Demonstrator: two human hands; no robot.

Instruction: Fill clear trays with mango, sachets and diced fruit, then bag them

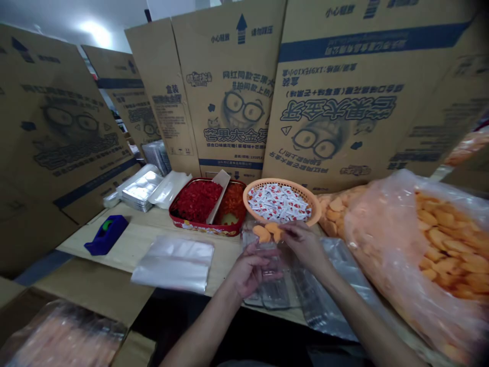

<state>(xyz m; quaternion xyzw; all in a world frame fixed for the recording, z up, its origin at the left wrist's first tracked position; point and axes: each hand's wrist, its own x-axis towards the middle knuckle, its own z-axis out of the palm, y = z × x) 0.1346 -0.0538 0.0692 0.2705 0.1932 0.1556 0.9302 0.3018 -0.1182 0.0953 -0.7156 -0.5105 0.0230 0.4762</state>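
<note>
Over the front of the table, my left hand point(250, 270) supports a clear plastic tray point(248, 235) from below, its fingers curled beneath and partly seen through plastic. Two flat orange pieces point(262, 234) lie side by side at the tray's far end. My right hand point(303, 243) pinches at the right-hand orange piece point(275, 232); its fingertips partly cover the contact. Beneath my hands are stacked clear plastic trays point(273, 294). Right of them, under my right forearm, lie clear plastic sleeves point(340, 293).
A peach basket point(315, 209) holds small white packets. Left of it, a red tin point(187, 224) contains red and orange packets, split by a divider. A large bag of orange pieces point(385, 229) fills the right. A blue tape dispenser point(107, 234) and clear bags point(175, 262) lie left. Cardboard boxes point(229, 102) stand behind.
</note>
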